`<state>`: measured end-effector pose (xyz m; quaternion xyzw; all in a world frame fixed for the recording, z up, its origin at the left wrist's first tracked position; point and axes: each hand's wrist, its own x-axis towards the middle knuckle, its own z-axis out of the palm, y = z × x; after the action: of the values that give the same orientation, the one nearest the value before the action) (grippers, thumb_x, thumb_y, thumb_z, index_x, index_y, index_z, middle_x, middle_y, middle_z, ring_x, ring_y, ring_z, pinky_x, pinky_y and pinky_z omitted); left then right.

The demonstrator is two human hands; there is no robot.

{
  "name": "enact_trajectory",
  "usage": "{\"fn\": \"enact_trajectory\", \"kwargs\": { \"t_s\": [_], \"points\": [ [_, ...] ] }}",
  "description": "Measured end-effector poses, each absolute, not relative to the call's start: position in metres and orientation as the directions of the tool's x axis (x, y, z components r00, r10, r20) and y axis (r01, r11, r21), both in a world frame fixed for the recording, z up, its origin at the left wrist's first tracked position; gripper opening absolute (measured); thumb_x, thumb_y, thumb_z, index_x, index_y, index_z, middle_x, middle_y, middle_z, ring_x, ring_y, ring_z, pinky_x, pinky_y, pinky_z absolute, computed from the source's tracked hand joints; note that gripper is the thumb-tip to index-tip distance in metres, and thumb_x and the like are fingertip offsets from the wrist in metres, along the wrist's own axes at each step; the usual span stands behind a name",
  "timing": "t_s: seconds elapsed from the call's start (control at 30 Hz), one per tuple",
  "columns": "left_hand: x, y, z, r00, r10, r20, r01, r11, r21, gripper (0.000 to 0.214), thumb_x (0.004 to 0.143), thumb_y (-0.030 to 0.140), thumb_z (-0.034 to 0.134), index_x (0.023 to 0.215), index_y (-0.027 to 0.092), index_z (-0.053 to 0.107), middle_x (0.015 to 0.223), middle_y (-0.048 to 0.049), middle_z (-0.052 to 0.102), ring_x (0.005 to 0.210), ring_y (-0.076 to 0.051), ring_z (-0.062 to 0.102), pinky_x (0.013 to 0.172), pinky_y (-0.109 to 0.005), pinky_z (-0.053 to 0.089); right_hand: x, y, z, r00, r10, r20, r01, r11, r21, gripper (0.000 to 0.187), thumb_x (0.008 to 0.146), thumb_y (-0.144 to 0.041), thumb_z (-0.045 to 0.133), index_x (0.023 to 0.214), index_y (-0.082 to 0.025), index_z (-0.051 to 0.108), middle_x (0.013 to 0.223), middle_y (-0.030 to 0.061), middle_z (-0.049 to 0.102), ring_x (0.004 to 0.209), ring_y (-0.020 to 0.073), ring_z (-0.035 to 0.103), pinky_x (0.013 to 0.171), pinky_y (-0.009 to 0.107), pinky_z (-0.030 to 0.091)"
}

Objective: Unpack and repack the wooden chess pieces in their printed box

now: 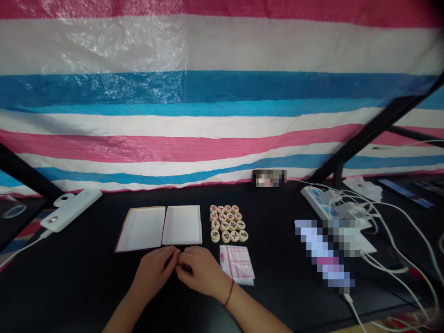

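My left hand (pixel 156 267) and my right hand (pixel 200 269) rest on the black table, fingers curled, their fingertips meeting. No object shows in either hand. Just beyond them lies an opened shallow box: the white-lined lid (pixel 141 227) with a dark red edge on the left, the white tray (pixel 183 225) beside it. To the tray's right, Chinese chess pieces (pixel 228 224) stand in several short rows, red characters at the back and black ones in front; some look stacked. A folded plastic sheet with red grid lines (pixel 237 262) lies right of my right hand, partly behind my wrist.
A white device (pixel 71 210) with a cable lies at the left. At the right are a white power strip (pixel 315 201), tangled white cables (pixel 398 259) and a blurred-out long item (pixel 324 254). A striped plastic sheet (pixel 208 88) hangs behind, with black frame bars (pixel 374 132) at the sides.
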<state>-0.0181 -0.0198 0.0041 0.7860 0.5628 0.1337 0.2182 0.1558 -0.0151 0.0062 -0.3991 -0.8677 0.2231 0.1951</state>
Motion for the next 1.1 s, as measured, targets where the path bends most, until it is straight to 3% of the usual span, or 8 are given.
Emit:
{"fn": "enact_trajectory", "kwargs": {
  "t_s": [0.3, 0.5, 0.63, 0.7, 0.8, 0.93, 1.1],
  "points": [
    [-0.018, -0.02, 0.004, 0.338, 0.941, -0.017, 0.831, -0.29, 0.474, 0.033, 0.095, 0.031, 0.034, 0.081, 0.022, 0.063, 0.083, -0.0027, 0.072, 0.076, -0.017, 0.067, 0.069, -0.026, 0.047, 0.156, -0.016, 0.008, -0.599, 0.785, 0.158, 0.614, 0.576, -0.54, 0.017, 0.081, -0.018, 0.058, 0.064, -0.019, 0.055, 0.065, -0.0028, 0.057, 0.062, 0.0105, 0.05, 0.058, 0.023, 0.03],
    [-0.019, -0.021, 0.0, 0.364, 0.927, 0.091, 0.798, -0.361, 0.483, 0.032, 0.095, 0.028, 0.038, 0.078, 0.021, 0.064, 0.077, -0.0009, 0.07, 0.068, -0.015, 0.066, 0.064, -0.024, 0.047, 0.155, -0.015, 0.006, -0.599, 0.777, 0.193, 0.596, 0.594, -0.541, 0.018, 0.081, -0.018, 0.059, 0.064, -0.019, 0.054, 0.064, -0.0033, 0.055, 0.061, 0.0105, 0.05, 0.057, 0.023, 0.031],
    [-0.023, -0.024, 0.002, 0.359, 0.847, 0.392, 0.757, -0.51, 0.409, 0.03, 0.096, 0.027, 0.04, 0.078, 0.02, 0.064, 0.07, -0.0011, 0.066, 0.064, -0.014, 0.061, 0.064, -0.026, 0.048, 0.171, -0.026, 0.021, -0.589, 0.752, 0.296, 0.535, 0.637, -0.555, 0.017, 0.085, -0.021, 0.057, 0.068, -0.019, 0.056, 0.066, -0.0019, 0.057, 0.065, 0.0118, 0.051, 0.062, 0.024, 0.036],
    [-0.023, -0.026, 0.006, 0.316, 0.769, 0.557, 0.784, -0.542, 0.303, 0.024, 0.094, 0.026, 0.045, 0.084, 0.019, 0.066, 0.074, -0.0032, 0.065, 0.07, -0.017, 0.06, 0.072, -0.03, 0.048, 0.19, -0.039, 0.029, -0.504, 0.779, 0.373, 0.567, 0.624, -0.539, 0.015, 0.089, -0.022, 0.052, 0.075, -0.02, 0.06, 0.071, 0.0007, 0.059, 0.07, 0.0143, 0.052, 0.066, 0.026, 0.038],
    [-0.019, -0.026, 0.012, 0.291, 0.692, 0.661, 0.832, -0.524, 0.182, 0.018, 0.091, 0.022, 0.051, 0.097, 0.021, 0.068, 0.088, -0.0061, 0.066, 0.085, -0.021, 0.059, 0.082, -0.035, 0.046, 0.226, -0.062, 0.031, -0.363, 0.829, 0.425, 0.672, 0.549, -0.497, 0.014, 0.089, -0.019, 0.049, 0.084, -0.02, 0.061, 0.082, 0.0049, 0.061, 0.081, 0.0177, 0.055, 0.073, 0.03, 0.042],
    [-0.012, -0.023, 0.012, 0.334, 0.705, 0.626, 0.862, -0.497, 0.098, 0.02, 0.091, 0.022, 0.05, 0.102, 0.023, 0.067, 0.104, -0.0064, 0.068, 0.104, -0.026, 0.056, 0.089, -0.04, 0.039, 0.268, -0.084, 0.013, -0.271, 0.89, 0.367, 0.837, 0.406, -0.367, 0.025, 0.086, -0.023, 0.057, 0.111, -0.024, 0.062, 0.105, 0.0077, 0.063, 0.093, 0.022, 0.057, 0.077, 0.034, 0.045],
    [-0.011, -0.033, 0.004, 0.407, 0.72, 0.562, 0.841, -0.535, 0.077, 0.019, 0.091, 0.017, 0.047, 0.092, 0.022, 0.066, 0.1, -0.004, 0.07, 0.099, -0.024, 0.057, 0.086, -0.039, 0.037, 0.283, -0.092, -0.005, -0.223, 0.913, 0.342, 0.861, 0.348, -0.37, 0.019, 0.093, -0.024, 0.048, 0.101, -0.025, 0.065, 0.096, 0.0052, 0.065, 0.082, 0.0181, 0.06, 0.07, 0.031, 0.046]
  ]
}}
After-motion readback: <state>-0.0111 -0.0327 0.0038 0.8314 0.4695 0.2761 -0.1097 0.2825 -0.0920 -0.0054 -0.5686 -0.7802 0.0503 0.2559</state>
